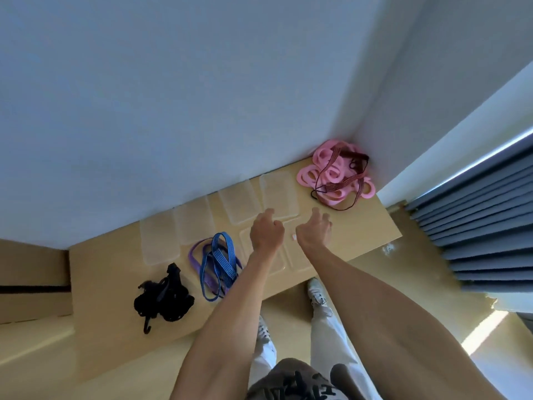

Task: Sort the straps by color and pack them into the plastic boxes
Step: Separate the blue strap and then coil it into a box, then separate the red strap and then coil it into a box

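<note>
Pink straps (331, 177) lay heaped, looped; blue straps (219, 264) ribbed; clear plastic boxes (278, 194) flat on tan worktop (369, 226). Left hand (266, 233), right hand (313, 233) held nothing, fingers loosely curled.

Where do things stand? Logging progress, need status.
Left hand and right hand empty over clear plastic boxes. Pink straps, blue striped straps, black straps unpacked. Nothing blocking.

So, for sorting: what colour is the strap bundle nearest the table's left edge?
Black, seen in the head view.
</note>
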